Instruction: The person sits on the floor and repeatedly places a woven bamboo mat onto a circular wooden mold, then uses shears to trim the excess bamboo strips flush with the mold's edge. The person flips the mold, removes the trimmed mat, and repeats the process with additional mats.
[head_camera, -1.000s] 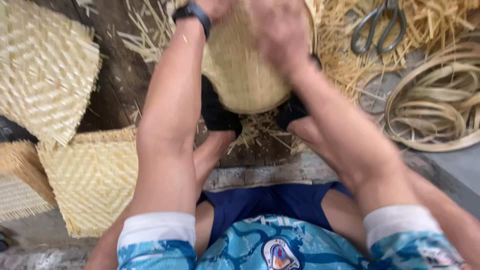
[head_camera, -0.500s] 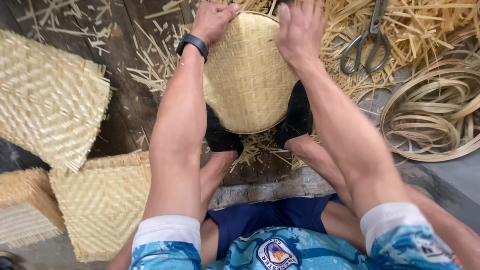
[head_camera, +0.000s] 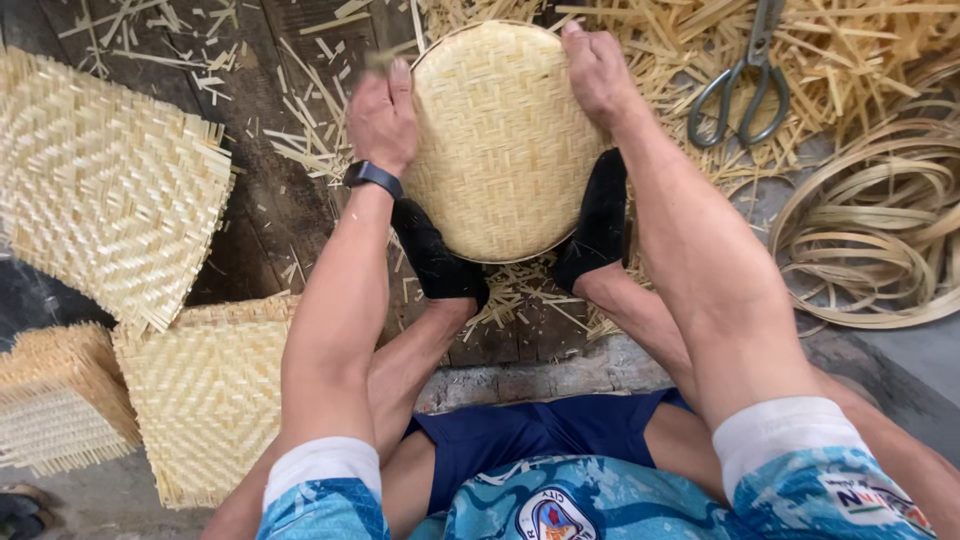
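Observation:
A round woven bamboo basket (head_camera: 500, 150) stands on the floor, braced between my two feet in black socks (head_camera: 435, 255). My left hand (head_camera: 382, 115) grips its left rim near the top; a dark watch sits on that wrist. My right hand (head_camera: 597, 70) holds the upper right rim, fingers curled over the edge. The basket's pale woven side faces me.
Square woven bamboo mats (head_camera: 105, 185) lie stacked at the left. Metal scissors (head_camera: 745, 85) rest on loose bamboo strips at the top right. Coiled bamboo hoops (head_camera: 880, 240) lie at the right. Splinters litter the dark wooden floor (head_camera: 270, 190).
The view has tilted down, so the basket and both hands sit lower and fuller in frame. Both hands have shifted along the rim, the left one lower on the left side.

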